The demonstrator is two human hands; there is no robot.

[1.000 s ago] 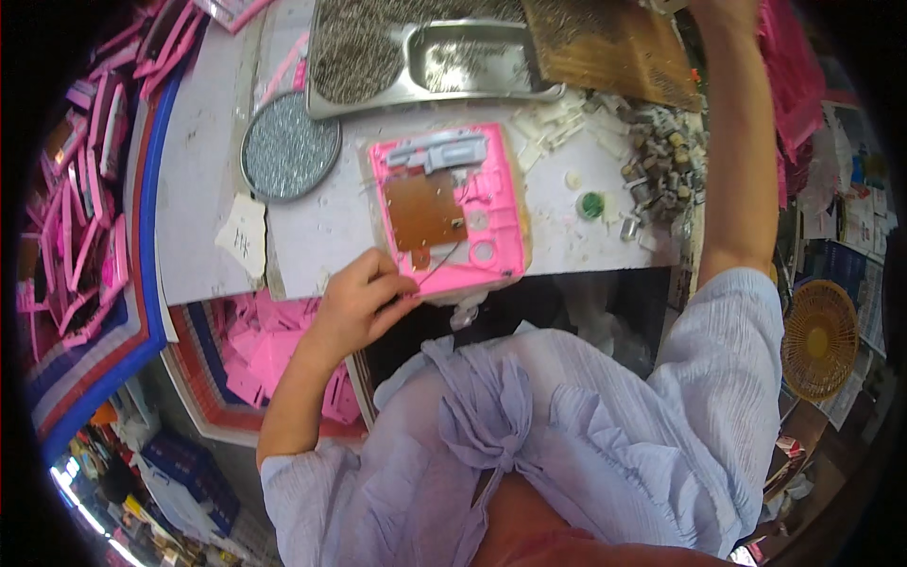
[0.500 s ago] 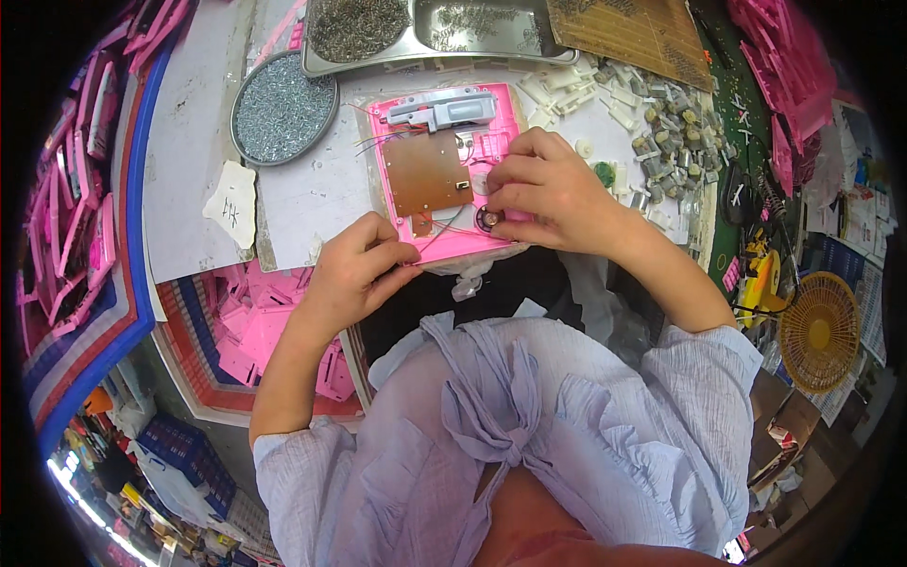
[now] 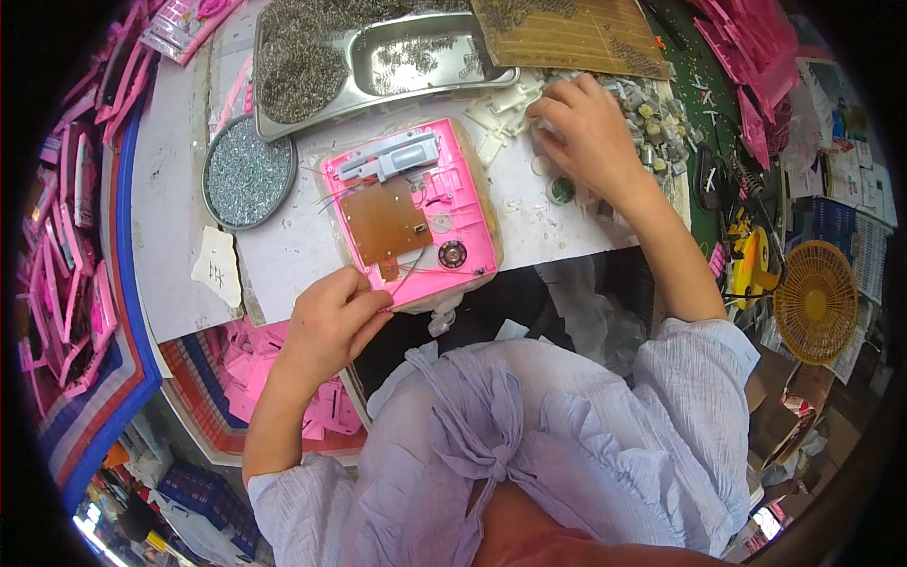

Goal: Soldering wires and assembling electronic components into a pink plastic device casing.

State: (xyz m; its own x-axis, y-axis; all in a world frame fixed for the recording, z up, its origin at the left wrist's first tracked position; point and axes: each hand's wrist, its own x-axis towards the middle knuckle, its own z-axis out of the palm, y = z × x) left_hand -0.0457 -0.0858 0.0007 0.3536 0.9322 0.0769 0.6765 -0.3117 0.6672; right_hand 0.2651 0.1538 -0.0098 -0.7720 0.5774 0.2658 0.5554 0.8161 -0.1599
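A pink plastic casing (image 3: 465, 206) lies tilted on the worktable with its inside up. It holds a brown circuit board (image 3: 383, 219), a grey module (image 3: 392, 156) along the far edge and a round black speaker (image 3: 453, 253) at the near right. Thin wires stick out past its left edge. My left hand (image 3: 333, 317) pinches the casing's near left corner between thumb and fingers. Over the small white plastic parts (image 3: 493, 128) to the right, my right hand (image 3: 595, 137) hangs with its fingers bent and thumb apart; nothing shows in it.
A round dish of small screws (image 3: 248, 175) stands left of the casing. Beyond are a metal tray (image 3: 378, 102) of springs and a brown board (image 3: 567, 42). Grey-white parts (image 3: 652, 123) pile at the right, near a yellow fan (image 3: 815, 293). Pink parts (image 3: 250, 364) fill a box below.
My right hand has left the casing's right side and moved away and right to the white parts. My left hand keeps hold of the corner. The whole view has shifted.
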